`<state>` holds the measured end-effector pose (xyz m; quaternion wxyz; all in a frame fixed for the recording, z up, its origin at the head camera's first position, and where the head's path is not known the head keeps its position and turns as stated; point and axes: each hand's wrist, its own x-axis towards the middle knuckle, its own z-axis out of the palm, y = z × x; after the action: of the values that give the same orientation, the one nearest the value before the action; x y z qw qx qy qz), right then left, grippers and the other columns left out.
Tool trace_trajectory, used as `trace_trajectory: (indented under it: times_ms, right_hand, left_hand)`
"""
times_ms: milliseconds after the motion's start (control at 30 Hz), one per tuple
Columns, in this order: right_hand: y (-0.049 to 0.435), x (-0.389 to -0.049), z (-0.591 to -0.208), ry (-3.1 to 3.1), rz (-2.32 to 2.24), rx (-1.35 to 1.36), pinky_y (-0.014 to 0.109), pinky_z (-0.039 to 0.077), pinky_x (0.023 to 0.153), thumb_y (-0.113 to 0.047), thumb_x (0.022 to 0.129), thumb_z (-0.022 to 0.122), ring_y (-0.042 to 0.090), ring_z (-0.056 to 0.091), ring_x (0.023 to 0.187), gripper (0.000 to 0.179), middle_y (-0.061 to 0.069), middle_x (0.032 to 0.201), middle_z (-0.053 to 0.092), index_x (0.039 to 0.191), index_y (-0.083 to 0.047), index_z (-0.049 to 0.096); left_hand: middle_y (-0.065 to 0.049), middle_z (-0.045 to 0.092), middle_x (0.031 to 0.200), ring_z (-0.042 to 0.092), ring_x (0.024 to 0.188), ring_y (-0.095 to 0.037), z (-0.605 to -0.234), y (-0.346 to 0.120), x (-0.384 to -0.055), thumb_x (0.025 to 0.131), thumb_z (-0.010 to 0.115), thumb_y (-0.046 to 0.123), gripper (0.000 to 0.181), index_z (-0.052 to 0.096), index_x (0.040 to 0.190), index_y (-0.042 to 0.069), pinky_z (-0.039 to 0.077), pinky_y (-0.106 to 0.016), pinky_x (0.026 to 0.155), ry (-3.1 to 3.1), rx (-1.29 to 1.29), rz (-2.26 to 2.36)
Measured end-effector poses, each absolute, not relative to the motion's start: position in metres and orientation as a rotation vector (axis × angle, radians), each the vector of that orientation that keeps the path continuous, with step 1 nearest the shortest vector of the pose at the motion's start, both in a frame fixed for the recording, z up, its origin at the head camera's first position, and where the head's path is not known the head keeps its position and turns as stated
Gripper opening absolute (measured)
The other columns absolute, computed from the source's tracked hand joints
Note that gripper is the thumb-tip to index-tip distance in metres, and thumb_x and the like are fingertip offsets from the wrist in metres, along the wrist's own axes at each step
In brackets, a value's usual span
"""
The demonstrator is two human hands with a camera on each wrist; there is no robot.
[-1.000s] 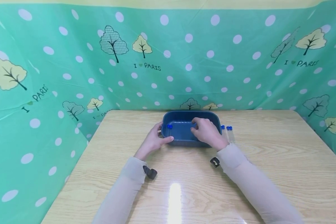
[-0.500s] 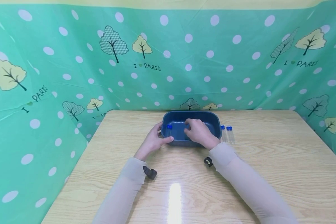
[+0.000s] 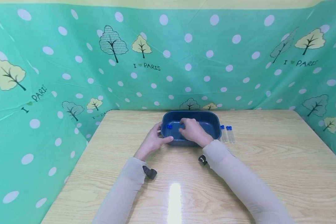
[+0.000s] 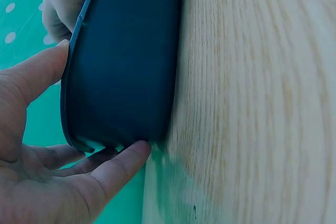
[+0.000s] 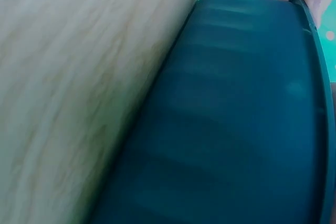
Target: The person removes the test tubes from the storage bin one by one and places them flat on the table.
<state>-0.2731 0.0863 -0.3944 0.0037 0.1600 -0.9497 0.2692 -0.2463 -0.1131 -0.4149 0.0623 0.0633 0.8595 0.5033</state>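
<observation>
A dark blue plastic basin [image 3: 204, 117] stands at the back of the table. My left hand [image 3: 152, 141] holds its left end, thumb over the near rim and fingers against the outer wall, as the left wrist view also shows. Inside the basin at the left lie two clear tubes with blue caps [image 3: 169, 126]. My right hand [image 3: 193, 130] reaches over the near wall into the basin, fingers bent, just right of these tubes. Whether anything is between its fingertips is hidden. In the right wrist view the basin's outer wall [image 5: 226, 114] fills most of the picture.
More clear tubes with blue caps [image 3: 229, 135] lie on the wooden table [image 3: 268, 174], close to the basin's right end. A green dotted cloth [image 3: 168, 77] hangs right behind the basin and down the left and right sides.
My right hand has moved left inside the basin, closer to the two tubes there. My left hand and the basin have stayed in place.
</observation>
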Motion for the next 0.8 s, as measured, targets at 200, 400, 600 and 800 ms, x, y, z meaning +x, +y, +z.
trace_trajectory:
  times_ms: [200, 400, 600, 800]
  right_hand:
    - [0.078, -0.278, -0.394, -3.003, 0.844, 0.497, 0.032, 0.05, 0.062, -0.019, 0.092, 0.062, 0.016, 0.059, 0.065, 0.034, 0.004, 0.084, 0.062, 0.122, -0.003, 0.06]
    - [0.07, -0.281, -0.396, -3.038, 0.887, 0.479, 0.032, 0.05, 0.063, -0.02, 0.092, 0.063, 0.017, 0.06, 0.068, 0.036, 0.007, 0.094, 0.064, 0.124, -0.003, 0.06]
    - [0.063, -0.285, -0.398, -3.048, 0.863, 0.475, 0.035, 0.052, 0.068, -0.02, 0.091, 0.065, 0.019, 0.059, 0.075, 0.035, 0.01, 0.101, 0.065, 0.12, -0.002, 0.061]
    - [0.056, -0.29, -0.399, -3.08, 0.872, 0.471, 0.04, 0.053, 0.081, -0.022, 0.091, 0.065, 0.022, 0.061, 0.089, 0.038, 0.014, 0.115, 0.064, 0.123, -0.002, 0.06]
  left_hand:
    - [-0.014, 0.04, 0.145, 0.045, 0.128, -0.035, -0.414, -0.114, -0.246, 0.079, 0.079, 0.034, 0.091, 0.027, 0.15, 0.013, 0.042, -0.048, 0.101, 2.6, 0.19, 1.51]
    - [-0.014, 0.04, 0.145, 0.045, 0.128, -0.035, -0.414, -0.114, -0.245, 0.079, 0.079, 0.034, 0.09, 0.028, 0.15, 0.013, 0.042, -0.049, 0.101, 2.601, 0.202, 1.502]
    - [-0.015, 0.04, 0.144, 0.045, 0.128, -0.036, -0.413, -0.114, -0.244, 0.08, 0.078, 0.034, 0.089, 0.028, 0.15, 0.012, 0.042, -0.048, 0.101, 2.606, 0.21, 1.502]
    - [-0.015, 0.041, 0.143, 0.046, 0.127, -0.036, -0.413, -0.115, -0.244, 0.08, 0.078, 0.032, 0.088, 0.029, 0.15, 0.012, 0.042, -0.047, 0.101, 2.601, 0.225, 1.524]
